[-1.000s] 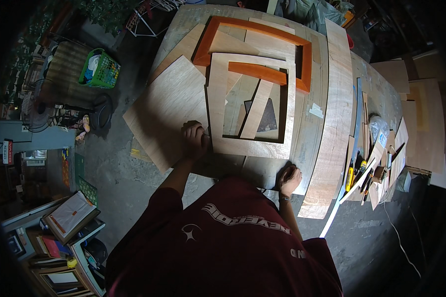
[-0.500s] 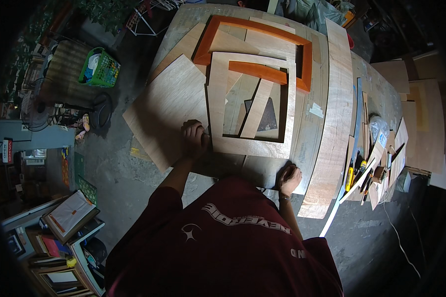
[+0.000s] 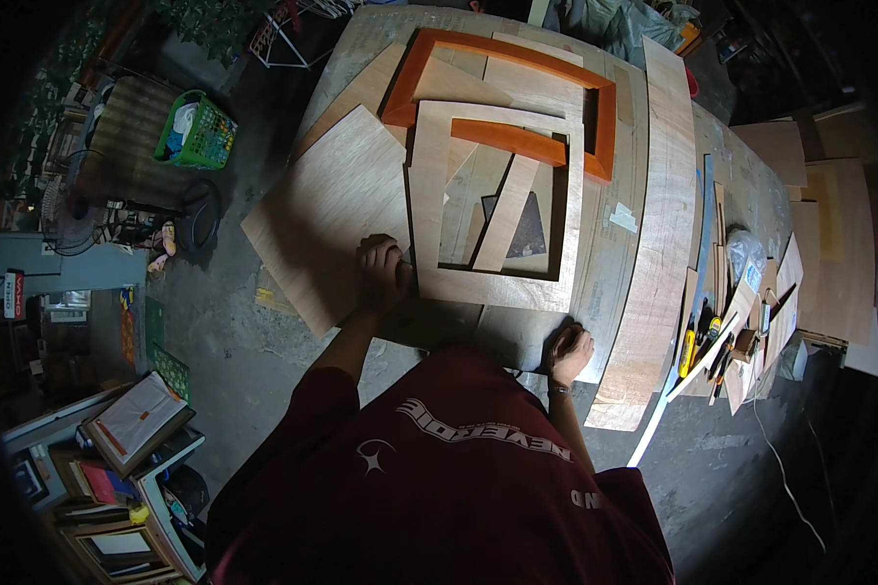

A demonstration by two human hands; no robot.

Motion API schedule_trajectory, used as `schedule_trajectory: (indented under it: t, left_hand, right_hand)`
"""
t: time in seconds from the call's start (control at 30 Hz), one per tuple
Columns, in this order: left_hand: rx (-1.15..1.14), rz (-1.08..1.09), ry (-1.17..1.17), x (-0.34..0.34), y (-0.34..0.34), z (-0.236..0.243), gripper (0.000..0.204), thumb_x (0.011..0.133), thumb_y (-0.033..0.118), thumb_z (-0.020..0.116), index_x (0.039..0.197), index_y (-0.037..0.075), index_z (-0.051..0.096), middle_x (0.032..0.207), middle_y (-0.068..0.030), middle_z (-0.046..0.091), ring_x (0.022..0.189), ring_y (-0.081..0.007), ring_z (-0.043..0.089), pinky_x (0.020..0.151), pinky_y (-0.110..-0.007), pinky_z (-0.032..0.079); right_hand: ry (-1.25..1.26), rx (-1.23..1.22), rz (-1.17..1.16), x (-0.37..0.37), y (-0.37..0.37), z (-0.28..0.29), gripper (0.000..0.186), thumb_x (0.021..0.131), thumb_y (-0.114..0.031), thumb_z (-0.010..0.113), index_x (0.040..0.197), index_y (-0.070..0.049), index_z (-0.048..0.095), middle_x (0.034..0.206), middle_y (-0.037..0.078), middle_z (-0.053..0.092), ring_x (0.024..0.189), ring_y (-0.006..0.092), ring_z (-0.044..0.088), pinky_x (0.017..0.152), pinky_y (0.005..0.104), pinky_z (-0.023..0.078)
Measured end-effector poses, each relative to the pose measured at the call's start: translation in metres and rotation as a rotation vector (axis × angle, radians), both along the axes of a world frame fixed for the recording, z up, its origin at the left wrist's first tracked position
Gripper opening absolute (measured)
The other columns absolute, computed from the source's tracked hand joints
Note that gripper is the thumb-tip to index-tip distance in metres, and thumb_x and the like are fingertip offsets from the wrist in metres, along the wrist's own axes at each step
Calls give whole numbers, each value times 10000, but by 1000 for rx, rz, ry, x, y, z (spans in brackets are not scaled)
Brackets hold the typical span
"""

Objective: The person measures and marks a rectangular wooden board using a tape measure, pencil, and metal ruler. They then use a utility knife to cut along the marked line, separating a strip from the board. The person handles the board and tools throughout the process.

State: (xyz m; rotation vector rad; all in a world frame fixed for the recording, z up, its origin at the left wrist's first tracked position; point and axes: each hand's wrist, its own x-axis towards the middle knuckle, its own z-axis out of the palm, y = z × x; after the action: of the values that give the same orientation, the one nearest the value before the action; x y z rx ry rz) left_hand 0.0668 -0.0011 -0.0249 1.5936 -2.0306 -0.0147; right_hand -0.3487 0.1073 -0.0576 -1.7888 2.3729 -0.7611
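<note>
My left hand point(image 3: 380, 268) rests with curled fingers on a pale plywood sheet point(image 3: 337, 185), close to the lower left corner of a cut plywood frame point(image 3: 498, 291). Inside and under that frame are an orange-brown wooden strip point(image 3: 502, 139), a pale slat point(image 3: 505, 216) and a dark piece point(image 3: 529, 226). An orange-brown wooden frame point(image 3: 603, 127) lies above it. My right hand point(image 3: 570, 349) is closed at the near edge of the cardboard-covered table point(image 3: 595, 253), below the cut frame's right corner. Whatever either hand holds, if anything, is hidden.
A long plywood board point(image 3: 636, 322) runs along the right, beside offcuts, yellow-handled tools point(image 3: 690, 353) and a white cord point(image 3: 780, 468). Larger sheets point(image 3: 829, 253) stand far right. At left are a green basket point(image 3: 193, 132), a fan point(image 3: 68, 210) and stacked frames point(image 3: 117, 526) on the floor.
</note>
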Motion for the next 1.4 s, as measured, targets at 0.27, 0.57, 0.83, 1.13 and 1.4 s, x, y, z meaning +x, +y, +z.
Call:
schedule_trajectory:
  t: [0.27,0.57,0.83,1.13,1.4]
  left_hand:
    - [-12,3,38,2,0,-4,234,911,274,610,983,54,570,1179,-165,598,1118,-376,546,1027,-546,371]
    - [22,10,58,1,1,-3,235,905,273,613,1003,62,581,1197,-155,602,1123,-369,552,1014,-540,379]
    - [20,11,65,-1,0,1,219,901,260,607,988,60,584,1187,-155,605,1117,-367,555,1014,-539,380]
    - [3,3,73,1,0,-4,204,901,242,605,980,56,576,1183,-163,601,1112,-374,550,1026,-548,369]
    - [-32,3,34,1,-1,-6,226,925,265,582,986,48,586,1171,-173,613,1097,-375,571,996,-531,405]
  right_hand:
    - [-11,29,-6,2,0,4,154,899,-116,636,1039,-51,627,968,154,621,940,380,567,854,477,441]
    - [-13,23,-8,2,0,2,169,900,-130,633,1049,-50,625,973,155,622,951,380,569,862,478,442]
    - [-11,45,-14,0,1,0,187,896,-137,639,1059,-48,619,987,157,612,961,385,568,865,478,443]
    - [-8,36,-16,-1,1,-2,196,889,-146,644,1056,-49,616,994,152,625,959,377,567,865,473,435]
    - [-29,-20,4,2,1,2,178,881,-107,638,1048,-49,618,971,160,620,941,389,566,856,485,441]
